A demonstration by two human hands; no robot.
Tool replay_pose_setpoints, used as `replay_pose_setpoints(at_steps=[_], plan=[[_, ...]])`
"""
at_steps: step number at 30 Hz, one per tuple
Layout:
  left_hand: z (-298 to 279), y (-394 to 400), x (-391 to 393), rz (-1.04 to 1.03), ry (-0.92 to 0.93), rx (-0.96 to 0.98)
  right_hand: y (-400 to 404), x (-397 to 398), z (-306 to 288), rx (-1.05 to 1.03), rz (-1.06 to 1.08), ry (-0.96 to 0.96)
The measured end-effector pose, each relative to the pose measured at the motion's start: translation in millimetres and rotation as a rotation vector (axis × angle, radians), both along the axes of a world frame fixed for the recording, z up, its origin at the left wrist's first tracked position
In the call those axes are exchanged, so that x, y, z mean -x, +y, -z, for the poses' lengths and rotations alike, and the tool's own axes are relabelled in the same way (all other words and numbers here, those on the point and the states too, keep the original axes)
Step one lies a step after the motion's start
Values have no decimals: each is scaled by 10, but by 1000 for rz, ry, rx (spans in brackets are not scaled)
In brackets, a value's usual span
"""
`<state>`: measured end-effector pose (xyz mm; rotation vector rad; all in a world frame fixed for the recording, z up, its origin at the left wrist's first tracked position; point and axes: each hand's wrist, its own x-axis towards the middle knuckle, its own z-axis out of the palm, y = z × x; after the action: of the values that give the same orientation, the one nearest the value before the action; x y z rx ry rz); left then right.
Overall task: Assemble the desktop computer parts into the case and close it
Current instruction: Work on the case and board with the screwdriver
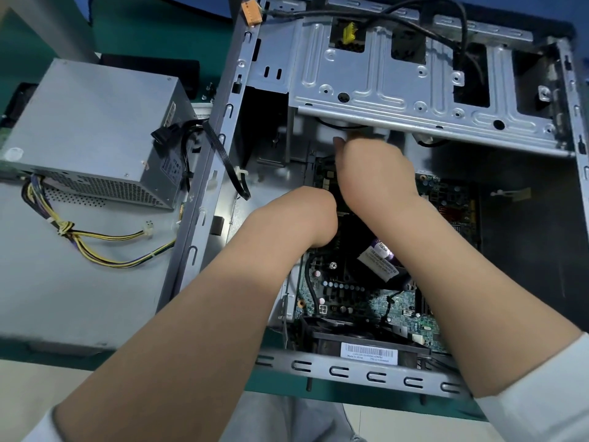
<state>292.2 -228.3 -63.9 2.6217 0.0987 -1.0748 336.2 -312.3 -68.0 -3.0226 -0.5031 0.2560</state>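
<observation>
- Two bare forearms reach from the bottom edge into an open computer case [223, 129] that lies on its side on a green tabletop [178, 36].
- The right hand [373, 164] is deep in the case, just under the edge of the metal drive cage [414, 87]. Its fingers are hidden and blurred, so I cannot tell whether it is grasping anything.
- The left hand [306, 218] is bent down at the wrist beside the right forearm. Its fingers are out of sight below the wrist, so I cannot tell its state either.
- The motherboard [382, 304] sits on the floor of the case, under both arms. A black fan [360, 338] with a white barcode label is at the near end of the case.
- Black cables [430, 14] run across the top of the drive cage, past a yellow connector [349, 31].
- The power supply [92, 129], a grey metal box, rests outside the case to the left on a flat grey panel [79, 282]. Its bundle of yellow and black wires [105, 247] trails over the panel, and a black cable [223, 154] runs from it over the case wall.
</observation>
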Motion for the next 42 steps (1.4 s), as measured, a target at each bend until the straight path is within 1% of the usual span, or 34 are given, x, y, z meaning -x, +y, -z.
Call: replay_pose_setpoints(at_steps=[5,7,10,15,18,23,24,26,28,31,34,36,38,40,42], plan=[[63,7,15,-96,-25,28,8,68,-84,-51,63,203],[54,17,14,-80,-23,11,30,92,-98,-43,51,183],[52,-6,-6,9,12,-5,32,55,-63,6,-13,43],[33,-24,-36,119,48,-53,72,50,9,-40,-21,-71],[51,-18,-36,126,33,-38,64,51,22,-37,-5,-51],[60,-3,-21,134,-25,-21,42,49,-15,-167,129,167],[65,-4,-23,130,-25,-17,44,56,-5,-183,145,173],[74,-8,-23,103,-18,-3,49,58,26,-191,143,117],[85,1,-22,65,-23,13,39,45,44,-189,145,65],[88,8,-10,5,-39,25,8,16,51,-166,161,35],[89,7,-11,-2,-43,30,21,30,53,-138,143,97],[87,5,-16,35,-32,25,31,47,43,-159,151,170],[90,3,-21,73,-27,21,24,55,23,-176,165,202],[98,6,-20,67,-32,25,18,61,21,-154,149,178],[108,15,-15,42,-34,33,23,63,41,-133,121,115]])
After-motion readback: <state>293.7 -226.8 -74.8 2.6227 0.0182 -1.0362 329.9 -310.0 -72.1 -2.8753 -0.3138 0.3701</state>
